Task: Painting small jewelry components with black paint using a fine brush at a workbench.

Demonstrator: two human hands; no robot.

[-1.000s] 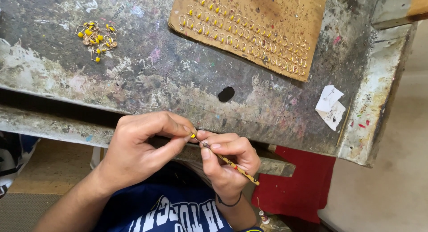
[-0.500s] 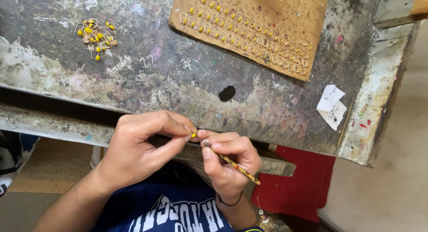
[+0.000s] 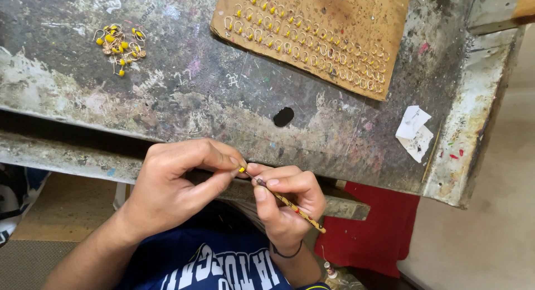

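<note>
Left hand (image 3: 167,192): closed in a pinch on small yellow-tipped wire hook (image 3: 242,169), held at near edge of worn paint-stained grey workbench (image 3: 195,95). Right hand (image 3: 287,201): closed around thin patterned stick brush (image 3: 290,203), tip touching the hook's yellow bead. Since a second ago: no visible shift of either hand; tip kept on bead, so painting judged ongoing. Loose heap of yellow-tipped hooks (image 3: 118,43): far left. Brown cardboard sheet with rows of hooks (image 3: 323,30): far centre. White paper scraps (image 3: 415,133): right.

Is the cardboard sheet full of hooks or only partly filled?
Partly filled: hooks run in rows across the cardboard, whose upper right area is bare.
</note>
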